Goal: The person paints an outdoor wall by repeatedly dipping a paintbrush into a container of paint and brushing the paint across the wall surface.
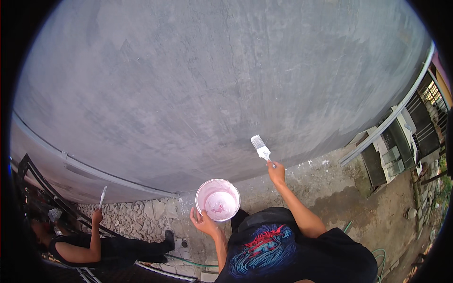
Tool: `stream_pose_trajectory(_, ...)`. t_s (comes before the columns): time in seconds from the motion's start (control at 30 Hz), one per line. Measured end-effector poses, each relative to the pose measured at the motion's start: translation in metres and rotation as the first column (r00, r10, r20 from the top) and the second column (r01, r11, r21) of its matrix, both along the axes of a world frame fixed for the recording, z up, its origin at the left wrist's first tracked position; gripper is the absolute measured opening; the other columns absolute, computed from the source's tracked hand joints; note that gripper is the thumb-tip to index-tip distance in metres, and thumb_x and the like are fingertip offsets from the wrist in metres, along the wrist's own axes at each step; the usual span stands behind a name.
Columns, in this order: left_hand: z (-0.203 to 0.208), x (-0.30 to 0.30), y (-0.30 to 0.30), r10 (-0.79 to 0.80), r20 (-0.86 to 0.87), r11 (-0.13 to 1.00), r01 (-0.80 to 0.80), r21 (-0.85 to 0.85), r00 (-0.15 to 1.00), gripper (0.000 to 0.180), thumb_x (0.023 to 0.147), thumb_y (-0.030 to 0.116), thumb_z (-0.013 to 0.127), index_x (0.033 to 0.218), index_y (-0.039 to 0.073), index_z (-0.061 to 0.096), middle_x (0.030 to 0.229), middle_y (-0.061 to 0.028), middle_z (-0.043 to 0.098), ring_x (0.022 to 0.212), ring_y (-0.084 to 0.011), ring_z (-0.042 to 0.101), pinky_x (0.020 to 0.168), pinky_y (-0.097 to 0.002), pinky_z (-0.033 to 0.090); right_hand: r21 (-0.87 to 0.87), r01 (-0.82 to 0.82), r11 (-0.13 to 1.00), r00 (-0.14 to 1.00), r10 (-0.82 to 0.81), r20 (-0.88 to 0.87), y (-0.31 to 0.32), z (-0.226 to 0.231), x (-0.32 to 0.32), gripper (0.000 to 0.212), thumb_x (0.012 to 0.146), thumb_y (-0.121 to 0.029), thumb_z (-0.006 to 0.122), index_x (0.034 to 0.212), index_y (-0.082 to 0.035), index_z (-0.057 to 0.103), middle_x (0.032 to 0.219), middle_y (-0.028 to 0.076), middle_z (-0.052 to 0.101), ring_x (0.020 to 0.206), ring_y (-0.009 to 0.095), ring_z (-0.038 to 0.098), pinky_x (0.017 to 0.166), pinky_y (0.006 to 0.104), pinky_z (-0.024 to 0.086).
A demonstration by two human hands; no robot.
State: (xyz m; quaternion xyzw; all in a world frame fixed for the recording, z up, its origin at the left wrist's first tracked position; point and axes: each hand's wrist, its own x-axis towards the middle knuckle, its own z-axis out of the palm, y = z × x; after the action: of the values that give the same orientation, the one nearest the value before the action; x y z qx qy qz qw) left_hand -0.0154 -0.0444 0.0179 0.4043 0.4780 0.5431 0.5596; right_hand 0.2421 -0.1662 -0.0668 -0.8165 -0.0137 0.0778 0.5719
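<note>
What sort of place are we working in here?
Probably an outdoor yard beside a building: there's a broad gray wall, rubble near its foot, and bare, stained ground.

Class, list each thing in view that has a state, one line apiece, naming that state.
Bucket: open, coated pale pink inside, left hand against it
Paintbrush: held in right hand, bristles whitish
Wall: grey, unevenly streaked
Co-worker's white-tipped tool: held upright
Ground: partly darkened
Green hose: lying in a curve
</note>
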Motion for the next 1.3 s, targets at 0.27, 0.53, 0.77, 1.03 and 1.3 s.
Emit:
stream_pose_trajectory(0.27, 0.000, -0.002, 0.000, -0.010, 0.021, 1.000, 0.010, -0.007, 1.000, 0.045, 0.087, -0.005, 0.055, 0.130, 0.003, 0.047, 0.124, -0.0206, 0.059, 0.109, -0.0264, 0.060, 0.092, -0.0362, 0.050, 0.425, -0.083, 0.901, 0.989, 0.127, -0.076, 0.005, 0.161, 0.004, 0.035, 0.097, -0.037, 0.060, 0.100, -0.004, 0.068, 0.060, -0.006, 0.042, 0.052, 0.004, 0.036, 0.046, 0.0226, 0.029)
stream_pose_trajectory(0.53, 0.006, 0.003, -0.004, -0.016, 0.015, 0.999, 0.016, -0.028, 1.000, 0.045, 0.087, -0.005, 0.054, 0.131, 0.003, 0.046, 0.125, -0.0209, 0.059, 0.108, -0.0256, 0.061, 0.090, -0.0353, 0.050, 0.506, -0.164, 0.847, 0.974, 0.058, 0.218, 0.010, 0.255, -0.007, 0.033, 0.099, -0.032, 0.058, 0.099, 0.000, 0.067, 0.060, -0.007, 0.040, 0.053, 0.003, 0.035, 0.047, 0.0225, 0.027)
stream_pose_trajectory(0.77, 0.002, -0.001, -0.004, 0.006, -0.019, 1.000, -0.005, 0.010, 1.000, 0.043, 0.087, -0.005, 0.054, 0.129, 0.002, 0.048, 0.123, -0.0211, 0.060, 0.107, -0.0257, 0.061, 0.090, -0.0348, 0.051, 0.161, -0.012, 0.987, 0.968, -0.028, 0.249, 0.017, 0.049, -0.007, 0.037, 0.097, -0.037, 0.059, 0.092, -0.001, 0.069, 0.059, 0.000, 0.050, 0.056, 0.008, 0.043, 0.052, 0.0302, 0.035)
stream_pose_trajectory(1.03, 0.004, -0.004, 0.001, 0.028, -0.009, 1.000, -0.029, -0.013, 1.000, 0.043, 0.087, -0.003, 0.057, 0.129, 0.002, 0.048, 0.121, -0.0200, 0.060, 0.107, -0.0258, 0.061, 0.090, -0.0356, 0.051, 0.330, -0.095, 0.939, 0.994, 0.110, -0.025, 0.015, 0.138, 0.002, 0.037, 0.096, -0.035, 0.059, 0.094, 0.001, 0.069, 0.058, -0.001, 0.049, 0.054, 0.009, 0.044, 0.050, 0.0308, 0.034)
stream_pose_trajectory(1.3, 0.011, 0.003, -0.004, 0.002, -0.017, 1.000, -0.002, -0.021, 1.000, 0.044, 0.086, -0.004, 0.055, 0.129, 0.001, 0.047, 0.122, -0.0204, 0.060, 0.107, -0.0259, 0.061, 0.090, -0.0354, 0.050, 0.533, -0.226, 0.815, 0.969, 0.133, 0.208, 0.009, 0.278, 0.003, 0.030, 0.099, -0.027, 0.058, 0.098, 0.002, 0.068, 0.061, -0.006, 0.045, 0.056, 0.003, 0.038, 0.049, 0.0241, 0.029)
